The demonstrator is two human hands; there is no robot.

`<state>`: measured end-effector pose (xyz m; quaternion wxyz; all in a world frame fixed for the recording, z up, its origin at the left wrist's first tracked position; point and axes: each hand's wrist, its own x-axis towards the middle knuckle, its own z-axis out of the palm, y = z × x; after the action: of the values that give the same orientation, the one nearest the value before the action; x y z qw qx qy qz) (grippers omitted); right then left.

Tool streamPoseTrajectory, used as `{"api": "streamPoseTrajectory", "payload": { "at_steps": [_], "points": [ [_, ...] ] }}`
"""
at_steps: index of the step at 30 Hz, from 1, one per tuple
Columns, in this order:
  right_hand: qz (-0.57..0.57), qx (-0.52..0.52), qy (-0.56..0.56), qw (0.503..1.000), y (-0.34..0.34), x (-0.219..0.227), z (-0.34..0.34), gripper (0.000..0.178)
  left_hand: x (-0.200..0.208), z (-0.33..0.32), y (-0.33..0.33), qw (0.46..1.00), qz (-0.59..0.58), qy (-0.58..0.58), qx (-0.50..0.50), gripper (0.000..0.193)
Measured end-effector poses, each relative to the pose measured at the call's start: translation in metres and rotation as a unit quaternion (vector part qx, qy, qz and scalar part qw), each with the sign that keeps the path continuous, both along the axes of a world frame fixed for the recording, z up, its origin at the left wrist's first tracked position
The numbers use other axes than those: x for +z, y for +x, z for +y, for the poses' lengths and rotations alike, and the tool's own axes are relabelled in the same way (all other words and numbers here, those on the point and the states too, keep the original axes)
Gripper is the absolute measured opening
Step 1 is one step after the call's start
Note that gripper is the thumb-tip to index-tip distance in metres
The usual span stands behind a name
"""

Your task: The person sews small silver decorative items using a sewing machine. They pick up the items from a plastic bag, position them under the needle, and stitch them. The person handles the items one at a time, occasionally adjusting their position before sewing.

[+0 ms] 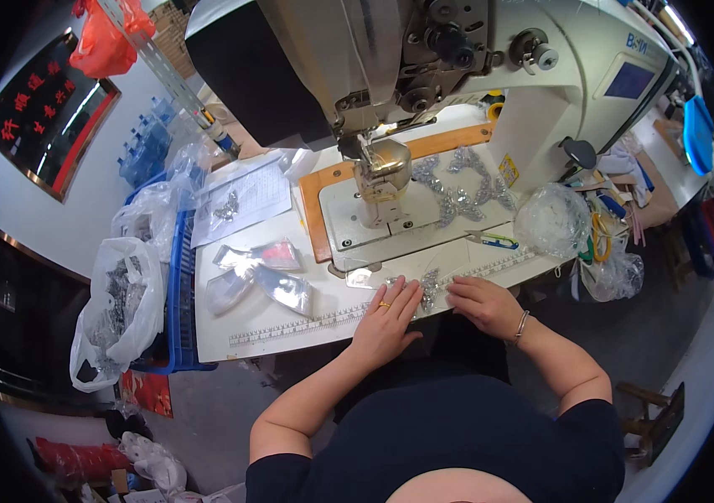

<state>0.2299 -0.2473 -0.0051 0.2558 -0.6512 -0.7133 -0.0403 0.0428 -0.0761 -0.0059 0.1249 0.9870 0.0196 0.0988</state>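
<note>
Both hands lie flat and spread at the near table edge (290, 345): left hand (386, 318) and right hand (483, 303) pressing a silver beaded piece (430, 287) between them.

Bright, even light with glare under the sewing machine (457, 75) at twelve o'clock; fisheye bending and black vignette at the rim; mild softness.

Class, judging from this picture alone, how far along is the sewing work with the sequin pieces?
Done, seemingly: sequin pieces piled beside the sewing machine. In hand: left hand and right hand flatten a silver sequin piece at the table edge. Left: a bagful in the crate.
</note>
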Motion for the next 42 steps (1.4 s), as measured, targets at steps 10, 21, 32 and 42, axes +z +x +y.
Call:
{"api": "streamPoseTrajectory", "payload": {
  "at_steps": [10, 21, 32, 42],
  "points": [
    [0.114, -0.065, 0.148, 0.98, -0.002, 0.015, 0.041, 0.011, -0.003, -0.001, 0.02, 0.987, -0.127, -0.081, 0.051, 0.057],
    [0.152, -0.086, 0.157, 0.972, 0.007, 0.047, 0.076, 0.008, 0.013, 0.023, 0.031, 0.949, -0.098, -0.275, 0.121, 0.027],
    [0.254, -0.084, 0.448, 0.853, -0.023, 0.065, 0.037, 0.016, 0.072, 0.045, 0.005, 0.578, -0.054, -0.798, 0.164, 0.023],
    [0.772, -0.007, 0.081, 0.631, -0.057, 0.035, 0.06, 0.017, 0.059, -0.003, -0.002, 0.623, -0.103, -0.765, 0.131, 0.023]
  ]
}}
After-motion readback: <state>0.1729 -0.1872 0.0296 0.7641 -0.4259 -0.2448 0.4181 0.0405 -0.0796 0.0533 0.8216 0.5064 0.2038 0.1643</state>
